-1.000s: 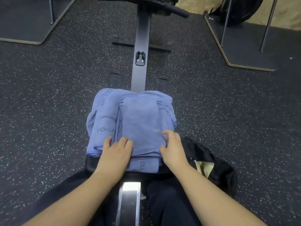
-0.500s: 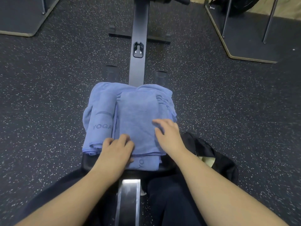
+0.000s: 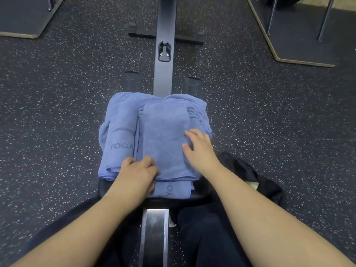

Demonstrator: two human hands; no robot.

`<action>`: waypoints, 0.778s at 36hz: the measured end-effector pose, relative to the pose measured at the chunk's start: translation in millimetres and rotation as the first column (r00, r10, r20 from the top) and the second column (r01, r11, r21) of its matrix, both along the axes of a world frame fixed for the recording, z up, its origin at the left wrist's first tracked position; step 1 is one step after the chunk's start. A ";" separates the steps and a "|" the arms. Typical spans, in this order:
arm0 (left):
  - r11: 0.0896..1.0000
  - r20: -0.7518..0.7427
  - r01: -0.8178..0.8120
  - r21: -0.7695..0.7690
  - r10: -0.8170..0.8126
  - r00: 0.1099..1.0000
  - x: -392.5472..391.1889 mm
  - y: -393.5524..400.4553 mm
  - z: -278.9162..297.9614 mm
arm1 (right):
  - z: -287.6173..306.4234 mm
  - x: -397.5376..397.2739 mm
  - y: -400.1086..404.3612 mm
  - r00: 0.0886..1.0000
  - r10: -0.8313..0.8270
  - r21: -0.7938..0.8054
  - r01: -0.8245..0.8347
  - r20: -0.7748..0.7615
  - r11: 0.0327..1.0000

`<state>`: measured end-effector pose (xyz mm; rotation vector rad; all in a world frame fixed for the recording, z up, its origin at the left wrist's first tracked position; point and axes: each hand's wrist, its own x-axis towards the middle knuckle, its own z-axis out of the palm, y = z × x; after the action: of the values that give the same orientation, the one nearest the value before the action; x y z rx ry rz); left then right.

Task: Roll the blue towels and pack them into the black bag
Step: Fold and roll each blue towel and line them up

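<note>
Nearest the camera, the person's dark-clad legs straddle the metal rail (image 3: 154,236) of a rowing machine, both forearms reaching forward. The left hand (image 3: 134,174) sits at the near left corner of the blue towels (image 3: 163,137), fingers curled and pinching the near edge of the top folded towel; it grips in the same spot as half a second ago. The right hand (image 3: 200,149) lies flat on the right side of that top towel, fingers spread and relaxed, pressing down without gripping. A second ago it rested at the near right edge; it has since slid forward and slightly inward over the cloth. The towels stay stacked on the seat, unrolled, with a side layer (image 3: 120,135) marked YOGA hanging to the left. The black bag (image 3: 256,180) lies on the floor just right of the seat, touching the person's right leg, a pale patch showing at its mouth. Farther out, the rail (image 3: 164,74) runs on over the speckled floor (image 3: 57,105), and the camera has tipped lower, cutting off the platforms (image 3: 300,35) beyond.
</note>
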<state>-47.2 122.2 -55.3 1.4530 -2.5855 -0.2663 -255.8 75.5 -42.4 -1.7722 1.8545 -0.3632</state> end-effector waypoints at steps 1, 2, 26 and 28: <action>1.000 0.003 -0.002 -0.001 0.002 1.000 0.1 -0.3 -0.5 | 1.1 0.0 -0.4 1.000 -0.009 -0.011 0.009 -0.012 1.000; 1.000 0.010 -0.004 -0.001 0.004 1.000 -0.1 -0.4 -1.0 | 2.0 0.1 -0.5 0.999 -0.016 -0.020 0.016 -0.031 1.000; 0.949 0.087 -0.057 -0.310 0.088 0.992 -8.0 4.1 -0.4 | 4.9 22.6 56.7 0.866 0.359 -0.204 -0.444 -0.348 0.872; 0.945 0.081 -0.077 -0.317 0.108 0.991 -7.2 4.1 1.0 | 2.8 14.8 56.4 0.871 0.337 -0.202 -0.424 -0.358 0.883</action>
<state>-54.4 126.3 -54.3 1.4932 -2.4777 0.2241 -241.0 131.8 -39.7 -2.4605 1.6471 -0.1974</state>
